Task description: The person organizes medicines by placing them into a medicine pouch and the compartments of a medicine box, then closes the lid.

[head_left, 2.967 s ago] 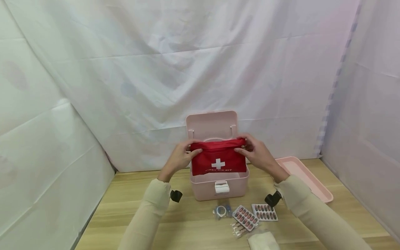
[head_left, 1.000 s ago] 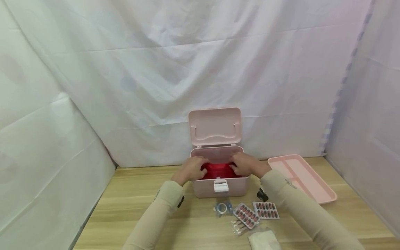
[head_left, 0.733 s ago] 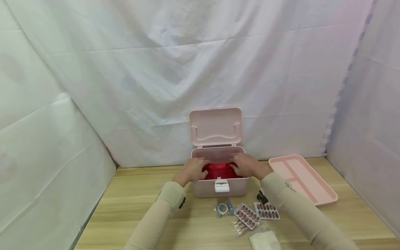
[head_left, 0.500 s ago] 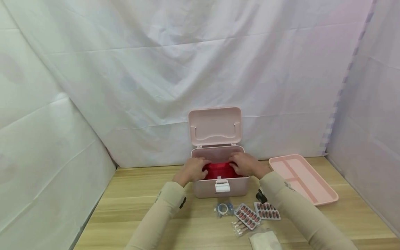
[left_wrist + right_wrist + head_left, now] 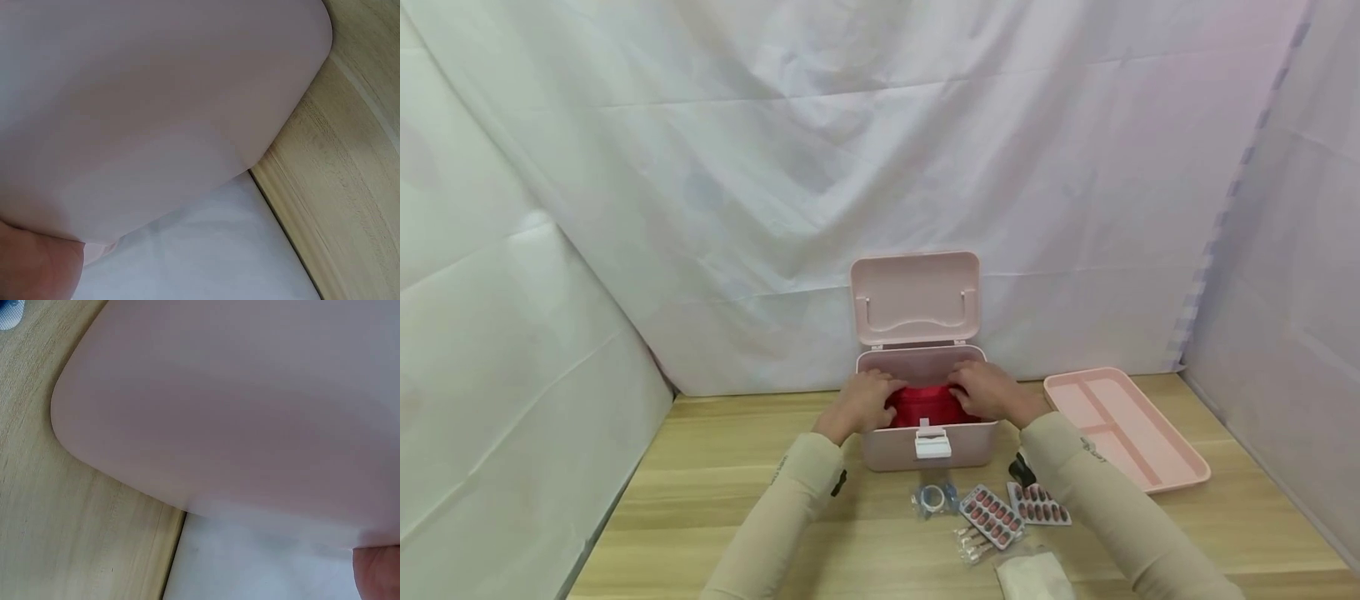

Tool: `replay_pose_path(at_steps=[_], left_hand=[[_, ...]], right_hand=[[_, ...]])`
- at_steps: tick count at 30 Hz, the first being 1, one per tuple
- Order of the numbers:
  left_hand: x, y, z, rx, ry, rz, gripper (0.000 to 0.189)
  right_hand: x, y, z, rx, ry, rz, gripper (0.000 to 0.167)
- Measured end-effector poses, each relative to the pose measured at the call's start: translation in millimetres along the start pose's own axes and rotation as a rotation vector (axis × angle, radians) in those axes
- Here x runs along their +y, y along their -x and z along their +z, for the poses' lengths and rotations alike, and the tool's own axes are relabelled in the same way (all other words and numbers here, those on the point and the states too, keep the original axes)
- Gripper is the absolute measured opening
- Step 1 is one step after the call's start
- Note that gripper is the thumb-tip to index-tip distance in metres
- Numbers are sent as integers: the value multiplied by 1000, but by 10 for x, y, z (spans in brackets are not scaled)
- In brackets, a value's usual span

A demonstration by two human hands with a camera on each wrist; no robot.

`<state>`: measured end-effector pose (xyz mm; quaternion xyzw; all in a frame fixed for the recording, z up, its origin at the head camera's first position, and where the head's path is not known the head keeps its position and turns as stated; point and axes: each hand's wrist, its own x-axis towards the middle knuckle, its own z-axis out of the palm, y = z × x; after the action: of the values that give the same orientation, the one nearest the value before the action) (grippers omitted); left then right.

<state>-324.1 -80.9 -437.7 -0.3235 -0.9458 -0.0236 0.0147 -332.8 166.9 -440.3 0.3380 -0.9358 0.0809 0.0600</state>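
Observation:
A pink plastic box (image 5: 887, 451) stands with its lid (image 5: 917, 292) raised and a white latch (image 5: 932, 443) at its front. Inside it lies a red first aid pouch (image 5: 927, 406), low between the walls. My left hand (image 5: 863, 402) reaches over the left rim and grips the pouch's left end with thumb and fingers. At the other end my right hand (image 5: 987, 390) holds the pouch in the same way, fingers curled down into the box. Both wrist views show mostly the box's outer side walls, with a bit of each hand at the rim.
A pink divided tray (image 5: 1126, 429) lies right of the box. In front are a packaged white ring-shaped roll (image 5: 932, 498), two capsule blister packs (image 5: 992, 517), thin wrapped sticks (image 5: 973, 543) and a white packet (image 5: 1036, 577). A white curtain (image 5: 760, 250) hangs close behind.
Three seconds ago both hands held the pouch up above the box by its top corners. It has since gone down inside. Over the last second the hands have hardly moved.

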Motion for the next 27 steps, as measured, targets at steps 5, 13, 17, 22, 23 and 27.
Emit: replay_pose_path(at_steps=[5,13,17,22,23,27], left_hand=[[17,9,-17,-23,-23,-9,49],[31,23,-15,-69,-94,-6,54],[36,21,-8,-79,-102,-11,54],[44,8,-10,-102,-117,-22,56],[47,8,-10,-115,-115,-28,56],[62,7,-2,-153,-85,-49,59]], right_hand=[[-10,-7,10,-24,34,12,13],[-37,-37,31,-58,54,-1,16],[-43,-43,39,-86,65,10,18],[-45,-48,32,-101,91,10,21],[-49,-46,30,-107,89,13,22],[-58,-32,40,-134,94,23,30]])
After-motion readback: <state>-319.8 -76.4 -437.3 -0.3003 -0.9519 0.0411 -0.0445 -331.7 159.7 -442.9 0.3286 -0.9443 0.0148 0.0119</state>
